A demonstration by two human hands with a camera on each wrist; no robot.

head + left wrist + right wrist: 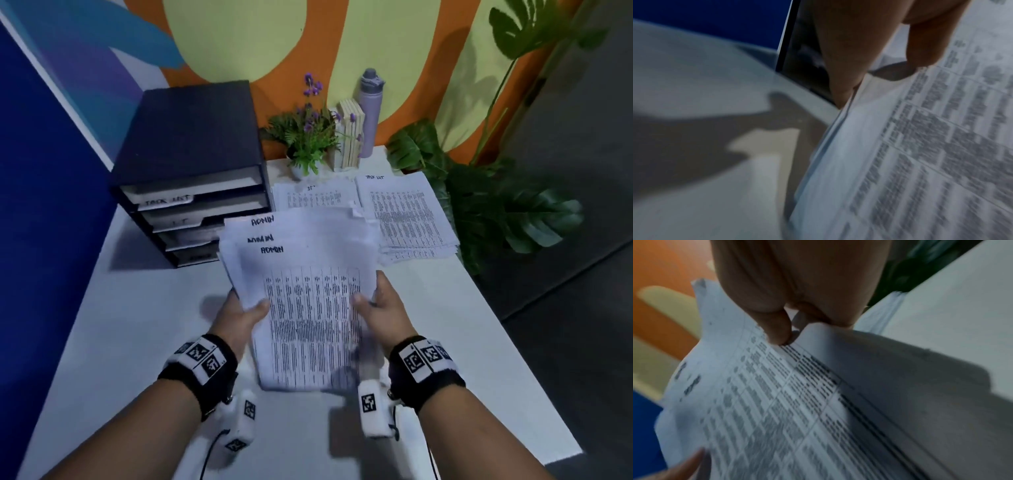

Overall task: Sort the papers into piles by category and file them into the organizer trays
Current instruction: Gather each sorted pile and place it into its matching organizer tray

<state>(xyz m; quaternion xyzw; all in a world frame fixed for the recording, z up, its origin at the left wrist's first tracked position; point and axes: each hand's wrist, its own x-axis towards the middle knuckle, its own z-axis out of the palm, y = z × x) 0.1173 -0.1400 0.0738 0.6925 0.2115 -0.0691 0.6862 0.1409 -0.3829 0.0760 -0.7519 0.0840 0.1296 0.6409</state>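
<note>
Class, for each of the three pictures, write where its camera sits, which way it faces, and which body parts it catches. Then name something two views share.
Head: worn on the head, facing forward and down at the table; shows both forearms, left hand and right hand gripping the ADMIN papers.
Left wrist: looks along the left hand's fingers at the papers' edge, organizer beyond.
Right wrist: looks along the right hand's fingers pinching the papers.
Shared: all three views show the papers.

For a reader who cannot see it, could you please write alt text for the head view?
Both hands, left hand and right hand, grip a fanned ADMIN stack above a white table. A dark organizer stands left; two paper piles lie behind.
</note>
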